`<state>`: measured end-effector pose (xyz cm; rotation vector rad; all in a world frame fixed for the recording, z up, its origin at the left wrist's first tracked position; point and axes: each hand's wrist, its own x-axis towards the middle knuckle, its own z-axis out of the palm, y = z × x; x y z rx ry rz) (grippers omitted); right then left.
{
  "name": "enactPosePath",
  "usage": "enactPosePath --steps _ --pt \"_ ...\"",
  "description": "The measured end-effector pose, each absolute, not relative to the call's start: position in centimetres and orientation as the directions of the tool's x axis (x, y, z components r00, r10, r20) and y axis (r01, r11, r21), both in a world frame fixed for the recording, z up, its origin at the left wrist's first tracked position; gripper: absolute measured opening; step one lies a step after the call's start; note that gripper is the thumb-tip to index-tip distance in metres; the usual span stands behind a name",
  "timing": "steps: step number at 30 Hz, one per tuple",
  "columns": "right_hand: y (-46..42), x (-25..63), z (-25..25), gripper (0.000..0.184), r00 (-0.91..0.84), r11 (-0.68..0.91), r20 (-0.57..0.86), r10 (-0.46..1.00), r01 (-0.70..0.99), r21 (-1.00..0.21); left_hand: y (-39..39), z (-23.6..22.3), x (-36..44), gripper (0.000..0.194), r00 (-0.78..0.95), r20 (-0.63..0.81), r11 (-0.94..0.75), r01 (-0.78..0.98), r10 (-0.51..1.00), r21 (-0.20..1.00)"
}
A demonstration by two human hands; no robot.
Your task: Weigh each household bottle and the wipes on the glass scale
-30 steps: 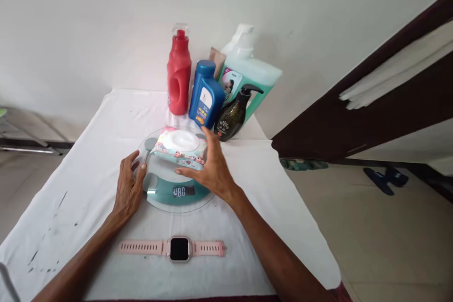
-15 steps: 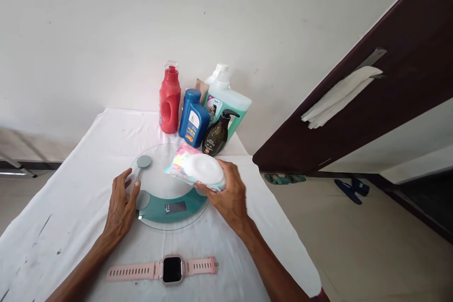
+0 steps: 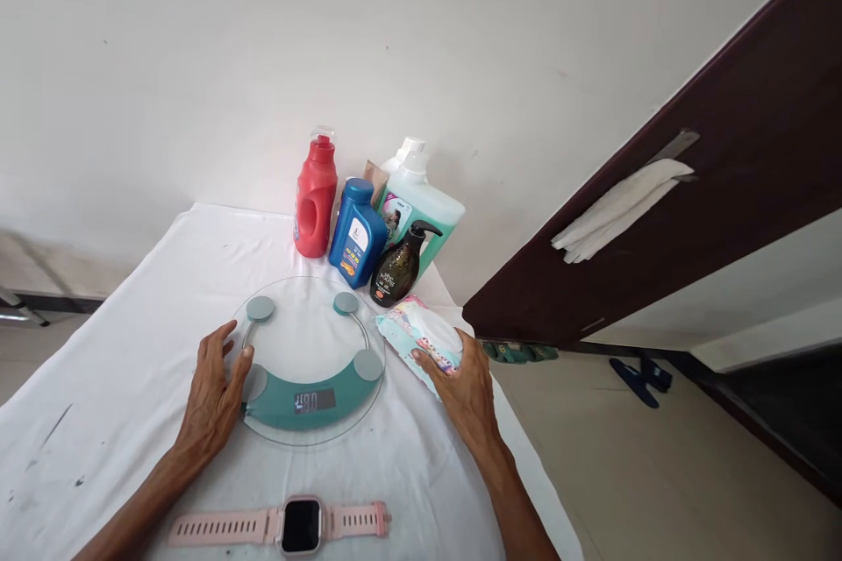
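Observation:
My right hand [image 3: 464, 381] grips a pack of wet wipes [image 3: 416, 331] by its near end, just right of a round glass bathroom scale [image 3: 309, 408]. The pack is pastel pink and blue with a white lid, and it is tilted; whether it touches the cloth I cannot tell. At the scale's left rim is my left hand [image 3: 214, 381], fingers apart, thumb over the glass and nothing held. Lit digits show on the scale's small display [image 3: 314, 401]. In front of the scale lies a smartwatch [image 3: 301, 526] with a pink strap, its screen dark.
Behind the scale stand a red bottle [image 3: 316, 202], a blue bottle [image 3: 357, 237], a dark pump bottle [image 3: 396, 267] and a large jug of green liquid [image 3: 424, 202]. A white cloth [image 3: 118, 386] covers the table. Right are a dark door [image 3: 592, 219] and slippers [image 3: 635, 381].
My right hand has carried the wipes from above the scale to the right of it. The scale's display now shows brighter digits. My left hand stays at the left rim.

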<state>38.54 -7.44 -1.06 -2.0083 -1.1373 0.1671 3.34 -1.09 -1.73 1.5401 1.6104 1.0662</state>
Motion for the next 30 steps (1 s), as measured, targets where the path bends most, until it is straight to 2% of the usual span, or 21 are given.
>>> enactPosePath --steps 3,6,8,11,14,18,23,27,30 --pt "-7.8 38.5 0.5 0.098 0.586 -0.322 0.240 0.774 0.690 -0.648 -1.0 -1.9 3.4 0.084 -0.091 0.078 -0.029 0.444 0.993 0.895" --pt "-7.0 37.9 3.5 0.104 0.562 -0.237 0.414 0.716 0.754 -0.613 -1.0 -2.1 3.4 0.081 -0.093 0.102 -0.052 0.434 0.990 0.899" --pt "-4.8 37.3 5.5 0.092 0.501 -0.121 0.488 0.715 0.776 -0.619 -1.0 -2.3 3.4 0.078 -0.097 0.120 -0.068 0.428 0.988 0.901" --pt "0.5 36.6 7.2 0.078 0.468 -0.018 0.431 0.772 0.693 -0.721 -0.9 -2.4 3.4 0.075 -0.101 0.126 -0.073 0.417 0.987 0.906" --pt "6.1 36.2 7.2 0.067 0.539 -0.009 0.415 0.733 0.618 -0.786 -1.0 -2.5 3.4 0.073 -0.103 0.124 -0.072 0.404 0.987 0.912" --pt "9.8 35.5 6.2 0.056 0.622 -0.014 0.448 0.642 0.594 -0.804 -1.1 -2.6 3.4 0.068 -0.091 0.139 -0.094 0.385 0.986 0.918" --pt "8.5 33.6 6.7 0.045 0.654 0.016 0.474 0.589 0.577 -0.817 -1.1 -2.8 3.4 0.057 -0.083 0.182 -0.139 0.371 0.980 0.918" --pt "5.4 31.0 9.8 0.037 0.574 0.161 0.627 0.527 0.657 -0.737 -1.2 -3.1 3.5 0.054 -0.068 0.216 -0.179 0.355 0.974 0.918" --pt "4.1 28.9 11.6 0.034 0.478 0.246 0.644 0.597 0.655 -0.714 -1.2 -3.1 3.4 0.055 -0.066 0.215 -0.180 0.347 0.974 0.921"
